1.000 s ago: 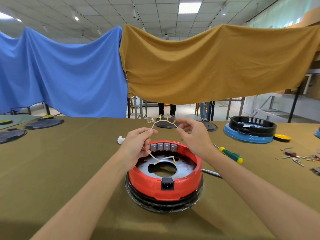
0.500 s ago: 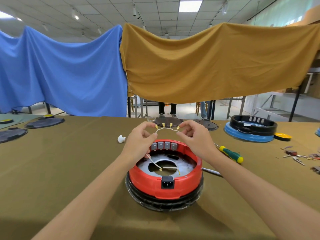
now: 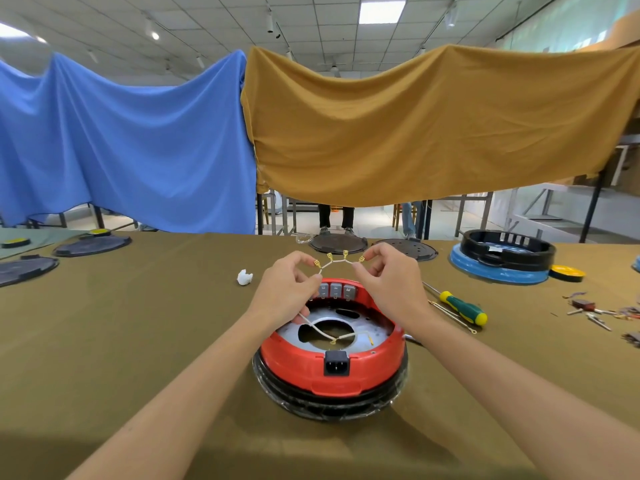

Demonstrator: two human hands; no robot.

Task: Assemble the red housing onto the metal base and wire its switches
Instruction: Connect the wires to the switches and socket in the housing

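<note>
We hold the white wire harness [image 3: 337, 262] stretched between both hands just above centre frame: left hand [image 3: 287, 289] pinching it near the leftmost brass terminal, right hand [image 3: 388, 282] pinching the rightmost one, four spade terminals fanned upward between them. A tail of the same harness drops from the left hand into the well of the red housing [image 3: 332, 372], ending in two more terminals near the central hole. The housing already sits on the metal base [image 3: 377, 332], whose plate shows inside it, so we judge the seating step done and the wiring step in hand. The grey switches [image 3: 336, 290] stand in a row on the far inner wall, directly below the terminals and partly hidden by our fingers. Next move, by our reading: lower the fan and press each terminal onto its switch tab; it calls for fine alignment, one at a time. Room is tight inside the rim, open around it. A green-handled screwdriver [image 3: 462, 307] lies right of centre, near the housing; a white scrap [image 3: 244, 277] lies left of centre. The blue-and-black unit [image 3: 502, 259] sits well apart, at the right edge of the cloth-covered table [image 3: 121, 334].
</note>
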